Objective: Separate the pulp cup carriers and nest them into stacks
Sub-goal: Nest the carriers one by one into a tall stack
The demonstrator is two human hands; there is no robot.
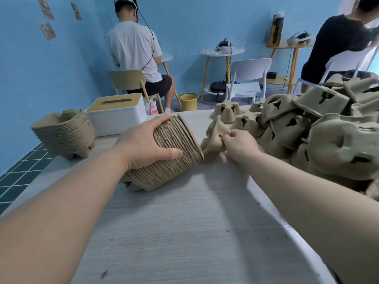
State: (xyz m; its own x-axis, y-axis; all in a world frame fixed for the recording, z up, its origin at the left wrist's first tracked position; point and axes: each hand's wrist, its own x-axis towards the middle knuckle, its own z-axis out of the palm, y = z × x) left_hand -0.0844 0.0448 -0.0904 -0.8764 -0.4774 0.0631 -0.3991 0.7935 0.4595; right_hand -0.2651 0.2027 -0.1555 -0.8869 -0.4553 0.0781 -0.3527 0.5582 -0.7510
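Note:
A tall nested stack of pulp carriers (174, 152) lies tilted on its side in the middle of the table. My left hand (143, 144) grips it from above, thumb along its near side. Just right of the stack's open end, my right hand (239, 144) pinches a single loose carrier (215, 136) that stands on edge, almost touching the stack. A large heap of loose carriers (317, 128) fills the right side of the table. A second, finished stack (65, 134) sits at the table's far left.
A white tissue box with a wooden lid (117, 115) stands behind the held stack. The grey table (184, 222) has bare surface in front of me. Beyond it, two people sit on chairs with their backs turned, and a yellow bucket (188, 101) stands on the floor.

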